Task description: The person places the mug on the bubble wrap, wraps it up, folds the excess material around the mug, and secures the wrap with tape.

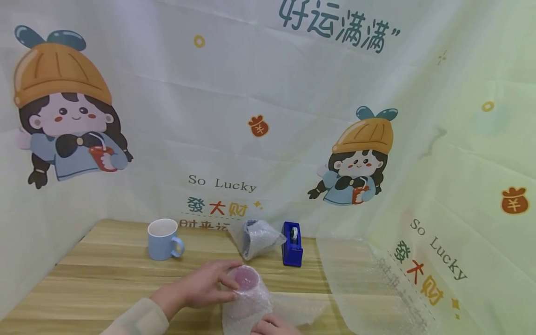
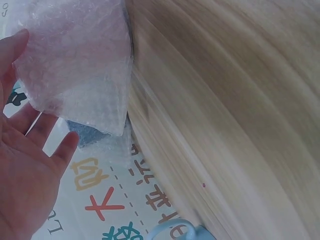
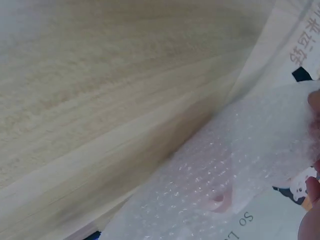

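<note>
A pink cup [image 1: 246,278] stands at the table's front, its sides wrapped in bubble wrap [image 1: 247,309] and its round top showing. My left hand [image 1: 207,284] holds it from the left, fingertips at the rim. In the left wrist view, the thumb and fingers of that hand [image 2: 30,165] lie around the wrapped side. Low in the head view, my right hand [image 1: 274,325] pinches the wrap at the cup's lower right. A loose flap of the bubble wrap [image 3: 200,175] spreads from the right fingers in the right wrist view.
A light blue mug [image 1: 162,242] stands at the back left. Behind the cup lies another bubble-wrapped bundle [image 1: 259,237], beside a blue tape dispenser [image 1: 292,251]. A large bubble wrap sheet [image 1: 364,279] covers the table's right side. A printed cloth [image 1: 217,116] hangs behind.
</note>
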Action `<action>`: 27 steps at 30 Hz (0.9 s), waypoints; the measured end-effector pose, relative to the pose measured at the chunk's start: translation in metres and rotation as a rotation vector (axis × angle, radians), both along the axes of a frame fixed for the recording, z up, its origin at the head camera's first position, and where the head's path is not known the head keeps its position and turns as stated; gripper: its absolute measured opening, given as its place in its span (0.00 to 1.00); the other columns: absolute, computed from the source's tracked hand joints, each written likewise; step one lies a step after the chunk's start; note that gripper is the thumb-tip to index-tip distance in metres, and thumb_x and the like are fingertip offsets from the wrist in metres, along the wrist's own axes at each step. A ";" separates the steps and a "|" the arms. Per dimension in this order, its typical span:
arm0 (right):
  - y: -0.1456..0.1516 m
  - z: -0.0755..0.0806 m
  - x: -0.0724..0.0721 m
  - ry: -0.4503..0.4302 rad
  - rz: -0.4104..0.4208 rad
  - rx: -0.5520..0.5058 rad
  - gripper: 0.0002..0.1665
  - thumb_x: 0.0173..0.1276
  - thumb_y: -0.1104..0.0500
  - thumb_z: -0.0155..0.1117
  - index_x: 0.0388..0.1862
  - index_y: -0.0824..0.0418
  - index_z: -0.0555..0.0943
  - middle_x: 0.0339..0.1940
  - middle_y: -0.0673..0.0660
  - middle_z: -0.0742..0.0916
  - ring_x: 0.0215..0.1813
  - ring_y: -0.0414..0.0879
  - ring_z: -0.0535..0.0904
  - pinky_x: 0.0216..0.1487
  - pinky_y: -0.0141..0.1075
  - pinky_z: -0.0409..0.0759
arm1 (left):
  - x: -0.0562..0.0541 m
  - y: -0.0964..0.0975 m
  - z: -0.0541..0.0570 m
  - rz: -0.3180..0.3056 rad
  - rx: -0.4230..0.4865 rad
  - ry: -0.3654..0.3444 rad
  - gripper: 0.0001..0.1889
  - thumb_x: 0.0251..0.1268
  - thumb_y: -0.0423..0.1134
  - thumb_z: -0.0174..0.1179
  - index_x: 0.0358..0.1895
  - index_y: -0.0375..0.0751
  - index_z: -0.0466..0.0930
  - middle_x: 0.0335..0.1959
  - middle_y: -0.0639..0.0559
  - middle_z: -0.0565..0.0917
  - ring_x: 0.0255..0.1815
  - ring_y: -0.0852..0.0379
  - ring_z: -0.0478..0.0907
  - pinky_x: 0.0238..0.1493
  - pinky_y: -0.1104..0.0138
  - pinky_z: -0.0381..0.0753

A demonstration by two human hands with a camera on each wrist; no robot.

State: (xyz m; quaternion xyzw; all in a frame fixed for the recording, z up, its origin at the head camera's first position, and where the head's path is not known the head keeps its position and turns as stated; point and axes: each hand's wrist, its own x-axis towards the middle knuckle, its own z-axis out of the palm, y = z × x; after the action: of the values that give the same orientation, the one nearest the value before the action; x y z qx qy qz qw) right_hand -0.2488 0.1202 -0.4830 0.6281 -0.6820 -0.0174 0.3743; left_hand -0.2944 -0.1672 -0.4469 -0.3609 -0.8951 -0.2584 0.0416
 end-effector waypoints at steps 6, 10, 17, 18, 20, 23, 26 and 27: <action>-0.016 0.045 -0.004 -0.245 -0.051 0.011 0.11 0.76 0.49 0.73 0.54 0.45 0.86 0.48 0.40 0.86 0.53 0.34 0.81 0.60 0.26 0.77 | -0.001 -0.001 0.001 -0.021 -0.002 0.008 0.10 0.73 0.52 0.72 0.51 0.60 0.96 0.78 0.37 0.78 0.75 0.34 0.78 0.75 0.38 0.77; -0.032 0.056 -0.020 -0.357 -0.129 -0.188 0.14 0.73 0.55 0.77 0.55 0.49 0.87 0.48 0.46 0.88 0.48 0.39 0.86 0.51 0.27 0.83 | -0.003 -0.002 -0.002 -0.053 0.014 0.045 0.11 0.75 0.50 0.70 0.55 0.62 0.95 0.76 0.37 0.79 0.74 0.35 0.79 0.74 0.40 0.79; -0.046 0.049 -0.047 -0.431 -0.272 -0.349 0.09 0.74 0.56 0.77 0.49 0.51 0.86 0.43 0.48 0.87 0.32 0.40 0.84 0.32 0.24 0.80 | -0.002 -0.004 -0.006 -0.107 0.064 0.090 0.12 0.75 0.42 0.68 0.56 0.56 0.95 0.75 0.41 0.80 0.73 0.38 0.80 0.74 0.48 0.81; -0.046 0.048 -0.049 -0.443 -0.286 -0.354 0.08 0.75 0.56 0.76 0.48 0.51 0.85 0.43 0.48 0.87 0.31 0.40 0.83 0.30 0.24 0.79 | -0.002 -0.004 -0.006 -0.098 0.076 0.058 0.13 0.73 0.42 0.68 0.55 0.53 0.95 0.76 0.41 0.80 0.74 0.38 0.79 0.75 0.49 0.80; -0.046 0.045 -0.053 -0.466 -0.309 -0.366 0.08 0.76 0.56 0.75 0.48 0.51 0.84 0.42 0.48 0.87 0.28 0.40 0.82 0.28 0.24 0.77 | -0.001 -0.005 -0.005 -0.076 0.101 -0.010 0.14 0.66 0.42 0.70 0.53 0.51 0.96 0.77 0.42 0.78 0.76 0.39 0.77 0.76 0.50 0.79; -0.046 0.043 -0.056 -0.509 -0.330 -0.388 0.06 0.77 0.56 0.73 0.48 0.52 0.84 0.41 0.49 0.86 0.25 0.38 0.78 0.25 0.24 0.73 | 0.001 -0.004 -0.004 -0.054 0.124 -0.075 0.14 0.66 0.47 0.70 0.51 0.49 0.96 0.78 0.42 0.78 0.76 0.38 0.76 0.77 0.50 0.78; -0.047 0.043 -0.057 -0.538 -0.350 -0.392 0.04 0.79 0.56 0.71 0.48 0.52 0.85 0.40 0.50 0.85 0.25 0.36 0.74 0.25 0.23 0.72 | 0.002 -0.004 -0.003 -0.047 0.118 -0.087 0.14 0.74 0.52 0.67 0.51 0.51 0.96 0.78 0.40 0.77 0.77 0.36 0.75 0.77 0.48 0.78; -0.048 0.044 -0.056 -0.548 -0.358 -0.390 0.03 0.80 0.56 0.71 0.47 0.52 0.85 0.39 0.50 0.84 0.25 0.35 0.73 0.25 0.23 0.71 | 0.002 -0.004 -0.003 -0.049 0.114 -0.083 0.15 0.77 0.52 0.65 0.51 0.51 0.96 0.78 0.40 0.77 0.76 0.35 0.75 0.77 0.48 0.78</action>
State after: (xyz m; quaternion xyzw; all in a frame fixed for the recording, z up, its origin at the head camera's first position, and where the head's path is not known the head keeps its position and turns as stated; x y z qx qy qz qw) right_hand -0.3053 0.0724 -0.4394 0.3972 -0.8463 0.2161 0.2816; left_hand -0.2920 -0.1714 -0.4499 -0.3687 -0.8709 -0.3245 0.0188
